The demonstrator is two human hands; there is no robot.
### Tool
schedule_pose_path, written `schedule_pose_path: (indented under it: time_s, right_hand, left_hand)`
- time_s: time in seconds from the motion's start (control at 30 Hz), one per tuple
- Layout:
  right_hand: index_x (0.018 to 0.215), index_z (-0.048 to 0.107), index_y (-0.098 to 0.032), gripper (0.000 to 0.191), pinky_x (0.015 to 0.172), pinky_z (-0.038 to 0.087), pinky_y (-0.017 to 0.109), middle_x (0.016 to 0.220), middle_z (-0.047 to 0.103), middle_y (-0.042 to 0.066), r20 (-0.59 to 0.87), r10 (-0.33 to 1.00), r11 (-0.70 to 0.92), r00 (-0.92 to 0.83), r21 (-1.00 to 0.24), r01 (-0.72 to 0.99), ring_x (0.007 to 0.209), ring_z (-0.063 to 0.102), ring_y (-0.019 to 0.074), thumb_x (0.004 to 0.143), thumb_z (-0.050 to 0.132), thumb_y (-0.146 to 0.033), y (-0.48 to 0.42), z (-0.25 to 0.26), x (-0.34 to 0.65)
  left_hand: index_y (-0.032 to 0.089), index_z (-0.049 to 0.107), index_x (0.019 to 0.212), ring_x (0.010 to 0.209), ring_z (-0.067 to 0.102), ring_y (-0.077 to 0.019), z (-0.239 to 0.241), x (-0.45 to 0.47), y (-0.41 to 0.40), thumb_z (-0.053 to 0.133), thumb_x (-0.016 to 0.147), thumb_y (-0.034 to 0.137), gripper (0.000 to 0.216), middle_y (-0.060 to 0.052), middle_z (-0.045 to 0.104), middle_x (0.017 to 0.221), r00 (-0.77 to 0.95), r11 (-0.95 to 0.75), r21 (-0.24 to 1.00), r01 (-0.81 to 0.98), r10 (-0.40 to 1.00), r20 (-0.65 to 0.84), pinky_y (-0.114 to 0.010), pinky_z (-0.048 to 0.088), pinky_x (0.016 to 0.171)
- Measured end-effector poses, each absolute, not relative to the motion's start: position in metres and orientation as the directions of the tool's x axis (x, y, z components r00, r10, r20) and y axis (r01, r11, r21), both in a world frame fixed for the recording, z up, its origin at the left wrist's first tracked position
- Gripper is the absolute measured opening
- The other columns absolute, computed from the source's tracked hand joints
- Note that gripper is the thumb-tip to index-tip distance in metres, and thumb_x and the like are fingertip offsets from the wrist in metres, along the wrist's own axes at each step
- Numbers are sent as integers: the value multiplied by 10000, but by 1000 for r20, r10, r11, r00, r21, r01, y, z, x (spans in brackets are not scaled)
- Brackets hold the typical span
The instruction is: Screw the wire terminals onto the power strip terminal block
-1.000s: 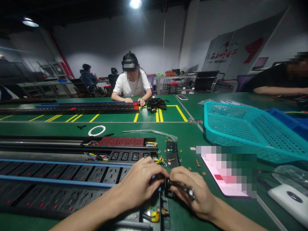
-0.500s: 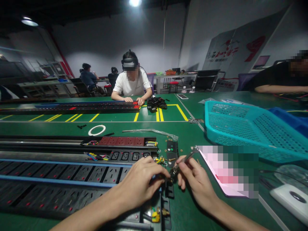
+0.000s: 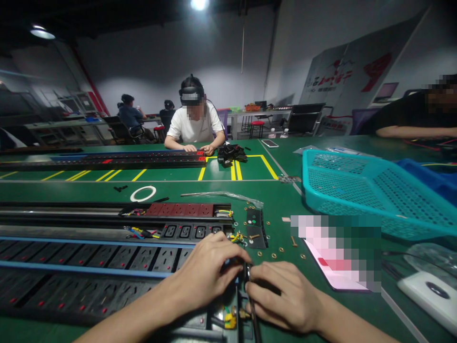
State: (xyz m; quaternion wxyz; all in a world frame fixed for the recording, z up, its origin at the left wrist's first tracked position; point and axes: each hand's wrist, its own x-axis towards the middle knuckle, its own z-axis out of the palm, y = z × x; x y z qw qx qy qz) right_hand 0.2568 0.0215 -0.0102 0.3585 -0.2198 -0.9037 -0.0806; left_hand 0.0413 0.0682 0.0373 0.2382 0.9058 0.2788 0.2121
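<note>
Long black socket strip with blue edge rails [image 3: 132, 258] lies flat on the green table [image 3: 89, 192], right end at the left hand [image 3: 210, 264]. Left fingers curled in narrow there; can't tell what's pinched. Right hand [image 3: 283, 295] closed around a slim dark tool [image 3: 255, 324], shaft pointing back toward wearer. Small brass nuts [image 3: 273, 256] just beyond; flat pink slab [image 3: 330, 275] to the right, turquoise perforated basket [image 3: 342, 218] farther out.
</note>
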Motion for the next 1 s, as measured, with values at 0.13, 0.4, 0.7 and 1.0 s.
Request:
schedule_pose_path:
  time_s: [0.13,0.4,0.7,1.0]
  right_hand:
    - [1028,585,-188,148,564,481,272,830,696,67,704,462,851,-540,-179,495,676,655,179,1014,447,-240,22,-14,256]
    - [875,620,-200,244,582,487,255,743,625,16,426,901,429,-81,-849,309,655,605,161,988,537,-399,30,-19,251]
    - [987,547,-214,299,413,340,189,566,434,-87,244,968,231,53,-956,179,438,431,96,1026,440,-490,30,-27,251]
    - [1103,527,-203,157,582,492,258,841,676,50,739,522,825,-426,-309,473,690,653,162,1048,391,-259,19,-17,253]
  left_hand:
    - [205,680,1012,864,553,-191,38,42,69,667,870,35,222,-14,677,896,755,-731,549,404,606,251,-285,417,756]
    - [210,682,1037,876,552,-195,36,41,69,670,860,29,254,-22,681,922,762,-741,538,402,596,252,-292,418,757]
    - [219,682,1039,870,553,-187,37,41,69,665,865,29,258,-5,699,934,767,-742,544,392,590,252,-295,418,763]
    - [204,689,1016,867,562,-193,39,42,68,663,864,27,234,-16,692,903,760,-737,538,409,602,246,-295,423,759]
